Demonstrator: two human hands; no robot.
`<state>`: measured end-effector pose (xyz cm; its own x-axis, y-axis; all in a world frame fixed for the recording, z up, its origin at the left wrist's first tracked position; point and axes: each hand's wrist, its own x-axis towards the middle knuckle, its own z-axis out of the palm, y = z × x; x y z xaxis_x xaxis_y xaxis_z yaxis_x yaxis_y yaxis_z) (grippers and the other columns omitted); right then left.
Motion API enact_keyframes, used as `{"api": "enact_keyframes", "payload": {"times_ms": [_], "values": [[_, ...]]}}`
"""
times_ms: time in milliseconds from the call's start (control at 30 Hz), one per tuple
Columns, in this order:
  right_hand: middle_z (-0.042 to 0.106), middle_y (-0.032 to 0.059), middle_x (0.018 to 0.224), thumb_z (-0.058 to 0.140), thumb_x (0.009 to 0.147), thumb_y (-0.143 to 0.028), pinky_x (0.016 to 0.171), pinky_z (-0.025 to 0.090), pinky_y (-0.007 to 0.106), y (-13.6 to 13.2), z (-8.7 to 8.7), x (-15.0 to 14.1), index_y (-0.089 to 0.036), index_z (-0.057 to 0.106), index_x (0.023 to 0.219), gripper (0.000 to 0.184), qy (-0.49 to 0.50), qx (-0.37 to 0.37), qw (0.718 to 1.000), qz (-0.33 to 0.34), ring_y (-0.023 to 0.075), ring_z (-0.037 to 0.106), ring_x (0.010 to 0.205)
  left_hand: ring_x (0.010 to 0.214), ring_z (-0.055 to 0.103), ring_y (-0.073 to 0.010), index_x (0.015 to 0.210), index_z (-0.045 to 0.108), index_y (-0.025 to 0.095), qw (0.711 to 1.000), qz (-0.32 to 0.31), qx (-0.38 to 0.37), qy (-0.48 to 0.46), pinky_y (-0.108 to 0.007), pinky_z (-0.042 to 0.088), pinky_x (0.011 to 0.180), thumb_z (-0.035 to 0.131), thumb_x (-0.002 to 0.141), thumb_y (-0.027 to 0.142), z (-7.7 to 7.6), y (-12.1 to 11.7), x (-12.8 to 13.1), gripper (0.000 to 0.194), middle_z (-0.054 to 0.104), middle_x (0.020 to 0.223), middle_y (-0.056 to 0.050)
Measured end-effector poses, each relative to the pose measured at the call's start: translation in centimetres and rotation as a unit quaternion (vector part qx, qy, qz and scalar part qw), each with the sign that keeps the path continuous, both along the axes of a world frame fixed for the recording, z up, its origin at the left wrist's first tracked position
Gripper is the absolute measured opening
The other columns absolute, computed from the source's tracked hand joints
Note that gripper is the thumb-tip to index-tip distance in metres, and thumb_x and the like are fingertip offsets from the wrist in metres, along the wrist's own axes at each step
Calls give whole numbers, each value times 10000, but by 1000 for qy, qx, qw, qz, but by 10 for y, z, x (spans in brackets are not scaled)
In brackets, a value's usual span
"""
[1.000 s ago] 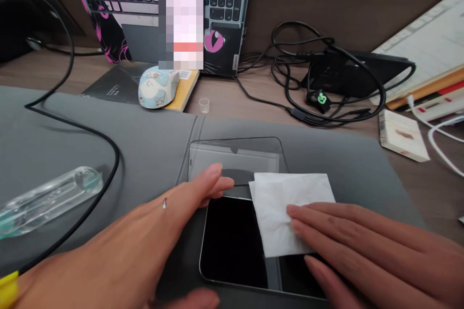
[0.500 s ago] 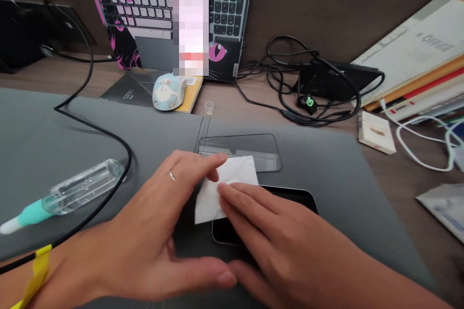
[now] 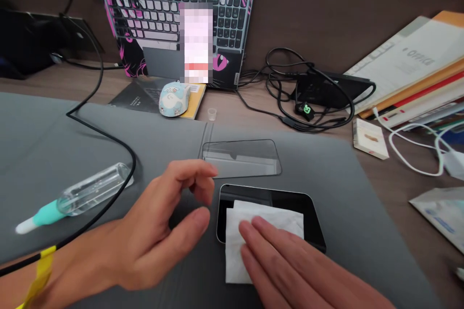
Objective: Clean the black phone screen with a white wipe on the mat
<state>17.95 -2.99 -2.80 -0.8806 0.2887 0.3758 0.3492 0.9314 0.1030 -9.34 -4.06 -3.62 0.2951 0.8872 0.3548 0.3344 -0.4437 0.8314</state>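
Note:
My right hand, its fingers straight and held together, presses a folded white tissue onto a phone. The phone lies face up with a dark screen, partly covered by the tissue and my hand; my right thumb is hidden. Just left of the phone, my left hand hovers empty, fingers loosely curled and thumb apart from them. Beyond the phone lies a clear glass screen protector with a dark border, flat on the grey desk mat.
A clear bottle with a teal neck lies at left beside a black cable. Behind are a laptop, a mouse and a small clear cup. To the right are a charger, a small white box and leaning books.
The tissue has moved right and toward me, from the phone's left end onto its screen, under my right hand. My left hand has drawn back left, away from the tissue.

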Motion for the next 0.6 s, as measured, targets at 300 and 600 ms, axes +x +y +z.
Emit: {"api": "enact_keyframes", "payload": {"times_ms": [300, 600], "values": [[445, 222, 1594, 515, 931, -265, 923, 655, 429, -8, -16, 36, -19, 386, 1564, 692, -147, 9, 987, -67, 358, 517, 1422, 844, 570, -159, 1364, 437, 282, 1000, -29, -12, 1, -317, 497, 791, 481, 999, 172, -1, 5, 2, 384, 587, 935, -5], [322, 232, 1658, 515, 952, -565, 992, 600, 583, -15, -5, 61, -44, 194, 1647, 926, -152, -85, 978, -118, 413, 412, 1486, 853, 579, -144, 1344, 444, 259, 998, -53, -11, -4, -286, 489, 780, 465, 1014, 169, 0, 9, -1, 342, 586, 946, 0]]}}
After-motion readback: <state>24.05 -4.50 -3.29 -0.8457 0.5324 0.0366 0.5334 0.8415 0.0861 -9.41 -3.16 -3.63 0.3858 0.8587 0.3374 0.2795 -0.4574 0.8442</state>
